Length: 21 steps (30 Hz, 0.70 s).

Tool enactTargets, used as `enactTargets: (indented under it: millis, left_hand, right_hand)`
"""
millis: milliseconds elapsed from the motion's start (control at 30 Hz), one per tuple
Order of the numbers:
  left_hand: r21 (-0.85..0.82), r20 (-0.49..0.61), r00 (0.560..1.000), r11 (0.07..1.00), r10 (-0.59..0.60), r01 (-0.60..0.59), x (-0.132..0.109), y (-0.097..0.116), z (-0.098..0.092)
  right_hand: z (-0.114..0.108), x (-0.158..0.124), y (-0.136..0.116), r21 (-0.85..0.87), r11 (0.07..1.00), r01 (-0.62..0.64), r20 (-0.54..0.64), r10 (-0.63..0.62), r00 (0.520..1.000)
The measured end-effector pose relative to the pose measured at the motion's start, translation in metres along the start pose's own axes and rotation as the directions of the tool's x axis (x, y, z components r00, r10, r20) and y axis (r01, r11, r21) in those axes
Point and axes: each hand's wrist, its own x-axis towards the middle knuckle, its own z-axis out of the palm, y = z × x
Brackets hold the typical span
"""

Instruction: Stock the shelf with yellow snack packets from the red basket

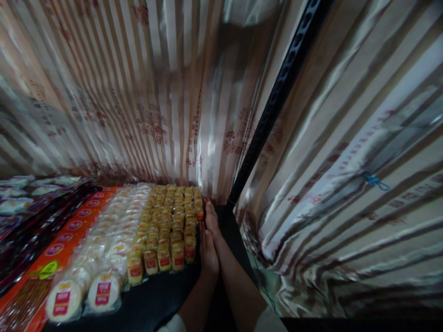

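Observation:
Several rows of small golden cakes in clear wrappers stand packed together on a black shelf. My left hand lies flat along the near part of their right side, fingers stretched forward. Farther up that side, my right hand is held on edge with its fingers straight, its palm facing the last row. Both hands are open and grip nothing. The right forearm passes close beside the left hand. Whether each finger touches the wrappers is hard to see in the dim, slightly blurred picture.
Left of the cakes are rows of round white wrapped biscuits, an orange package and dark shiny packets. A slotted black post rises at the shelf's back right corner. Striped plastic sheeting hangs behind and to the right.

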Motion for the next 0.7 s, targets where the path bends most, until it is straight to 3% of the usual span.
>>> enactTargets:
  millis: [100, 300, 500, 700]
  left_hand:
    - [-0.025, -0.004, 1.0, 1.0, 0.001, -0.001, 0.001, 0.002, 0.001]
    - [-0.083, -0.002, 1.0, 0.996, 0.013, -0.013, 0.001, 0.002, 0.001]
    - [-0.088, -0.011, 1.0, 0.996, 0.009, -0.01, 0.002, 0.002, 0.001]
    - [-0.165, -0.018, 1.0, 0.986, 0.023, -0.025, 0.003, 0.002, 0.003]
  right_hand:
    - [-0.003, -0.006, 0.0, 0.065, 0.996, -0.058, -0.037, 0.06, 0.997]
    - [0.001, -0.015, -0.004, 0.154, 0.985, -0.083, 0.154, 0.059, 0.986]
    - [0.0, -0.016, -0.003, 0.195, 0.973, -0.121, 0.017, 0.12, 0.993]
    - [0.003, -0.022, -0.017, 0.197, 0.978, -0.069, 0.243, 0.019, 0.97]
